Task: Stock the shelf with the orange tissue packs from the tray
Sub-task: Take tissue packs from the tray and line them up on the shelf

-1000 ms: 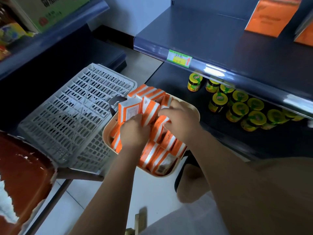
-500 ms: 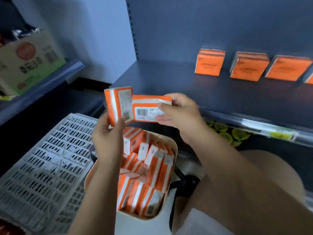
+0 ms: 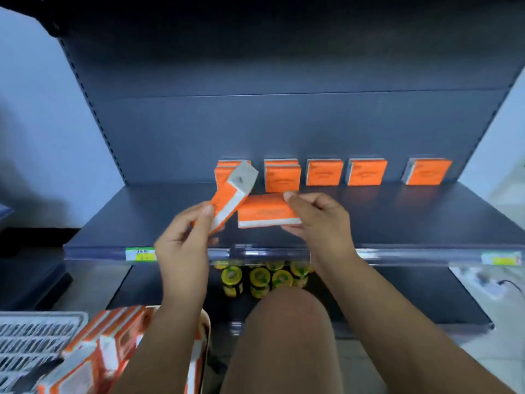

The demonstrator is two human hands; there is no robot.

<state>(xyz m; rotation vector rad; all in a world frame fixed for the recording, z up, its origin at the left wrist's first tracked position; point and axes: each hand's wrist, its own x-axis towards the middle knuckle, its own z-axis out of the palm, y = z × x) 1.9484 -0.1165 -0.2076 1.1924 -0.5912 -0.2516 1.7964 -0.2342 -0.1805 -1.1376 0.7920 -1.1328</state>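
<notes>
Two hands each pinched a pack: the left hand (image 3: 181,245) held the tilted pack (image 3: 230,200), the right hand (image 3: 321,220) the flat pack (image 3: 267,211), both over the shelf (image 3: 412,217). They looked light and squishy, best held gently by the sides. Down in the tray (image 3: 206,319) lay more packs (image 3: 113,334).

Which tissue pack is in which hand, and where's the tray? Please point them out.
Left pack (image 3: 225,199): head view, on its orange side face.
Right pack (image 3: 264,211): head view, middle of its orange front.
Tray (image 3: 207,322): head view, pale rim at its right edge.
</notes>
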